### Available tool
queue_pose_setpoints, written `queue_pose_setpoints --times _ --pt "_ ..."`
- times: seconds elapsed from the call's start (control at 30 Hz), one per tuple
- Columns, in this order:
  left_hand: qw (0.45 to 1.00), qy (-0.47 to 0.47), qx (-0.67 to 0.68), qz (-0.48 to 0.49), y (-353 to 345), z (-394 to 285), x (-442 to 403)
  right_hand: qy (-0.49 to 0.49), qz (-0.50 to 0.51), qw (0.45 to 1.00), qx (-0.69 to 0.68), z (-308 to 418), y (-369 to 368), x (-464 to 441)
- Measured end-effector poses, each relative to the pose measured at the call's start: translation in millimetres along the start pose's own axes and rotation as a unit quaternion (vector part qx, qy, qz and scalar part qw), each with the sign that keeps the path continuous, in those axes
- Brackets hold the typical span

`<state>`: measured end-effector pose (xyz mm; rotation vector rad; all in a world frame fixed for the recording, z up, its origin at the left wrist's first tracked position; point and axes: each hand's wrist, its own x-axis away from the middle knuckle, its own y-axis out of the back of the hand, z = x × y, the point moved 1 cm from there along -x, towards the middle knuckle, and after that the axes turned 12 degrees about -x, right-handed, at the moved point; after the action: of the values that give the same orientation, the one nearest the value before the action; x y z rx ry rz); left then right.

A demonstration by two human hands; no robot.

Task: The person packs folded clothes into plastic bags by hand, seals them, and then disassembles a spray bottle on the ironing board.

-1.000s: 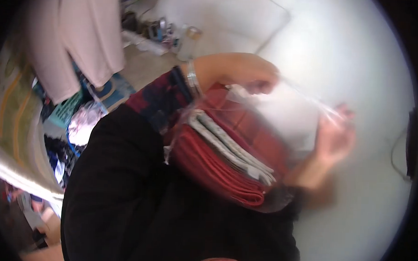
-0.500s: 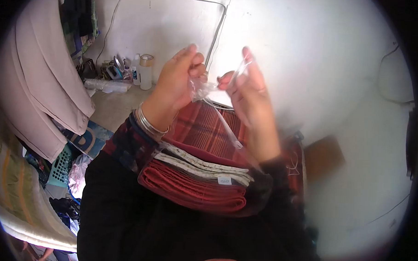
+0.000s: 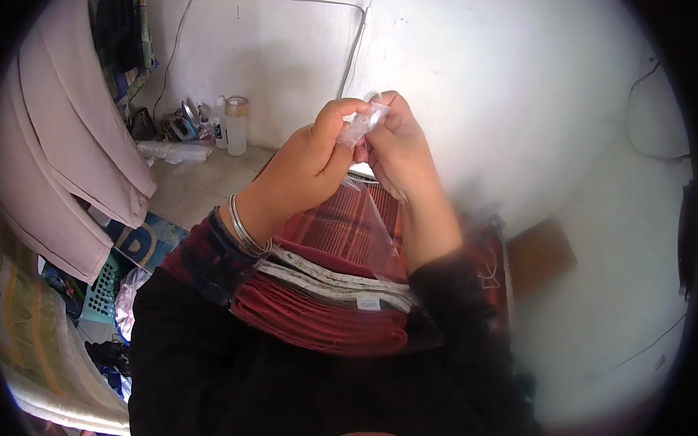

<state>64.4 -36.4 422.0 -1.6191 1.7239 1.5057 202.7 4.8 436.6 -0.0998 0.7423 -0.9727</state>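
Note:
Clear plastic film point(image 3: 363, 126), gathered up, is pinched between the fingers of both hands. My left hand point(image 3: 309, 151), with silver bangles at the wrist, grips it from one side with its thumb up. On the other side my right hand point(image 3: 401, 147) closes its fingers on the same film. Below them lies a folded dark red striped cloth point(image 3: 341, 225), with clear film stretching over it toward the hands. Its front shows stacked red folds point(image 3: 315, 317), a pale patterned layer point(image 3: 316, 272) and a small white tag point(image 3: 368, 302).
A bottle with a tape roll on top point(image 3: 235, 129) stands by the wall at back left. Beige cloth point(image 3: 75, 147) hangs at left, above a green basket point(image 3: 102, 290). A brown piece point(image 3: 542, 259) is at right, against the pale wall point(image 3: 522, 93).
My hands have come together at the film, where before they were farther apart with a strand stretched by my right hand. Its fingers have closed in beside my left hand.

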Motion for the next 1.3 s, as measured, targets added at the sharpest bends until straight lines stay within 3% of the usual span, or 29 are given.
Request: queue_pose_setpoints --times 0.17,0.37,0.47,0.53,0.6,0.67,0.73,0.77,0.83,0.87,0.9,0.93,0.97,1.0,1.07,1.1,1.13,1.17,1.2,1.27,1.3 --pt "0.993 -0.012 -0.116 -0.012 1.4 0.9 -5.7 0.031 -0.023 0.999 -0.024 -8.1 5.8 -3.2" --pt "0.964 -0.081 -0.255 -0.007 -1.1 -2.4 -4.9 -0.088 -0.066 0.99 -0.089 -14.7 11.1 -1.0" --pt "0.941 -0.09 -0.323 -0.04 -5.8 5.3 -6.9 -0.012 -0.045 0.999 -0.028 -20.4 18.3 -2.1" --pt "0.922 -0.099 -0.365 -0.079 -5.9 11.3 -8.6 0.042 0.039 0.995 0.078 -19.7 22.8 -0.1" --pt "0.929 -0.013 -0.37 -0.008 -6.2 18.3 -7.7 0.06 0.045 0.992 0.1 -23.5 20.7 6.1" --pt "0.931 0.006 -0.364 0.024 -7.4 17.0 -6.9 0.08 0.05 0.988 0.122 -26.0 24.2 7.2" --pt "0.932 0.024 -0.358 0.058 -12.9 21.4 -7.1 -0.044 -0.029 0.999 0.0 -30.6 42.1 1.3" --pt "0.943 -0.015 -0.331 0.032 -15.2 25.0 -6.8 -0.044 -0.029 0.999 -0.001 -29.5 45.8 0.0" --pt "0.951 -0.053 -0.304 0.004 -13.3 27.8 -8.5 -0.037 0.004 0.969 -0.243 -26.1 49.2 -1.3" --pt "0.992 0.063 -0.098 0.048 -8.5 29.4 -11.0 -0.037 0.005 0.969 -0.243 -24.1 50.6 -0.6" --pt "0.974 0.173 0.113 0.089 -6.0 31.2 -12.0 -0.055 0.075 0.96 -0.264 -21.8 49.6 1.9" --pt "0.974 0.174 0.113 0.09 -8.0 39.0 -12.1 -0.073 0.144 0.945 -0.284 -20.4 49.2 2.9" --pt "0.955 0.192 0.212 0.075 -12.4 48.3 -10.0 -0.072 0.145 0.945 -0.284 -18.0 47.6 5.9" --pt "0.927 0.207 0.309 0.059 -14.6 53.6 -8.2 -0.054 0.126 0.969 -0.207 -14.9 44.8 9.8" --pt "0.919 0.228 0.317 0.054 -15.4 45.8 -7.8 -0.036 0.104 0.986 -0.125 -7.5 35.9 15.4" --pt "0.911 0.251 0.324 0.047 -15.6 41.8 -7.3 0.056 0.11 0.986 0.112 -2.5 31.7 17.7" --pt "0.91 0.251 0.327 0.049 -13.9 37.6 -7.3 0.144 0.107 0.923 0.341 1.2 28.2 20.0" --pt "0.937 0.247 0.247 0.026 -12.7 35.8 -9.3 0.22 0.116 0.882 0.401 1.0 27.1 18.3" --pt "0.957 0.239 0.167 0.005 -11.1 32.8 -9.7 0.218 0.113 0.882 0.402 3.3 23.0 21.3" --pt "0.956 0.25 0.156 0.005 -9.4 31.6 -10.5 0.225 0.098 0.794 0.556 9.5 12.9 27.3" --pt "0.955 0.258 0.143 0.003 -7.8 29.2 -9.8 0.225 0.096 0.794 0.557 8.7 10.2 29.3"
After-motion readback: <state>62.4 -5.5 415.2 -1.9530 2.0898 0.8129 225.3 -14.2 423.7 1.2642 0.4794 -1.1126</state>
